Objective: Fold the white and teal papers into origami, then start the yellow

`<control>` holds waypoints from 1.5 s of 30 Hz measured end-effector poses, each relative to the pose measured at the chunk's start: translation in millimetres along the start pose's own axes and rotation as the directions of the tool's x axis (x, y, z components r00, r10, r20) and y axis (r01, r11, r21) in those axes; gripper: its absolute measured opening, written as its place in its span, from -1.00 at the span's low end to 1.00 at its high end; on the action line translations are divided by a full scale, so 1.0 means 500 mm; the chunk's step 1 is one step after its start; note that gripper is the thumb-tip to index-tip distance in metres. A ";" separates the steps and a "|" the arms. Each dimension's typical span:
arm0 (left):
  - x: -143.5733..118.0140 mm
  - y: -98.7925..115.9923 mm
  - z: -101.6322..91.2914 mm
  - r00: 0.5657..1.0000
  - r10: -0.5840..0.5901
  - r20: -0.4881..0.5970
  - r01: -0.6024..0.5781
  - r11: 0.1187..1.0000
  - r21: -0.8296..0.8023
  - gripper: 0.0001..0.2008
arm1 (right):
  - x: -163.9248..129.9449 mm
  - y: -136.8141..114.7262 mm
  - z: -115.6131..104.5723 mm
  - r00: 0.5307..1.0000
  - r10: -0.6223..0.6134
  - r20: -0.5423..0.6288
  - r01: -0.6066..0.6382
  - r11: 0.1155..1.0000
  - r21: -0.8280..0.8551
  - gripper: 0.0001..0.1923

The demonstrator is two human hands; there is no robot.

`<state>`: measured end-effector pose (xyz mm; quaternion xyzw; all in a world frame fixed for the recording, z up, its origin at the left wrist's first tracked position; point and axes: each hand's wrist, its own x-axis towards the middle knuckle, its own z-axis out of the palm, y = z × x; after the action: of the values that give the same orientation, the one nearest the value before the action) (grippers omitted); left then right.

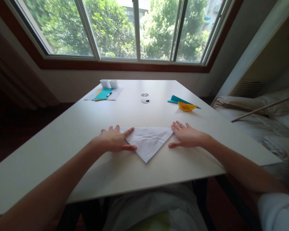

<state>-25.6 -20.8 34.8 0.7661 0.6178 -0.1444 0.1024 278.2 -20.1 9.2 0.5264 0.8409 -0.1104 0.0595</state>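
Observation:
A white cloth-like sheet (148,141), folded into a triangle, lies flat on the white table (125,179). Its long edge faces the window and its point is toward me. Creases run across its middle; whether it is cloth or soft paper I cannot tell. My left hand (114,139) rests on the left corner, fingers spread, with thumb and forefinger on the sheet. At the right corner my right hand (186,134) lies flat, fingertips touching the edge and thumb held apart on the tabletop.
Far left, two small white paper boxes (109,84) stand by stacked coloured paper (104,93) with a marker (110,93). A yellow paper boat (187,106) and a teal folded paper plane (177,99) lie at right. Round metal fittings (145,100) sit in the tabletop.

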 end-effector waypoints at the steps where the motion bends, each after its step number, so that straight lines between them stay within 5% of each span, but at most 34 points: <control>1: 0.003 -0.003 0.000 1.000 -0.005 -0.013 0.006 1.000 0.010 0.02 | 0.003 0.000 -0.003 0.998 -0.058 -0.008 0.058 0.998 0.009 0.09; 6: 0.027 -0.027 0.007 0.991 0.132 -0.020 -0.132 0.991 0.016 0.07 | 0.024 0.000 -0.024 0.925 -0.353 -0.141 0.361 0.932 0.040 -0.19; 12: 0.055 -0.053 0.015 0.953 0.292 -0.078 -0.292 0.956 0.016 0.08 | 0.021 -0.006 -0.038 0.825 -0.507 -0.248 0.528 0.849 0.021 -0.65; 15: 0.067 -0.065 0.015 0.942 0.314 -0.121 -0.319 0.947 -0.028 -0.04 | 0.016 -0.009 -0.038 0.828 -0.436 -0.352 0.486 0.872 0.062 -0.71; 22: 0.081 -0.078 0.013 0.891 0.307 -0.336 -0.353 0.932 -0.085 -0.20 | 0.029 0.006 -0.037 0.825 -0.038 -0.563 0.207 0.948 0.240 -0.68; 28: 0.062 -0.048 0.002 0.843 0.237 -0.482 -0.280 0.960 -0.017 -0.30 | 0.054 0.035 -0.019 0.830 0.144 -0.539 0.019 0.959 0.284 -0.28; 33: 0.038 -0.006 -0.001 0.721 0.399 -0.566 -0.427 0.900 0.090 -0.58 | 0.075 0.053 0.003 0.856 0.119 -0.502 -0.005 0.975 0.221 -0.16; 38: 0.009 0.039 0.008 0.651 0.671 -0.355 -0.698 0.713 0.069 -0.68 | 0.084 0.060 0.013 0.894 -0.082 -0.441 0.085 0.996 -0.013 -0.49; 45: 0.022 0.026 0.015 0.758 0.558 -0.337 -0.545 0.826 0.143 -0.57 | 0.066 0.045 -0.002 0.889 -0.240 -0.390 0.210 0.970 -0.119 -0.71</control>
<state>-11.3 -16.0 23.8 0.9285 0.3703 0.0257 0.0102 284.0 18.7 0.4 0.4344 0.8939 0.0248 -0.1080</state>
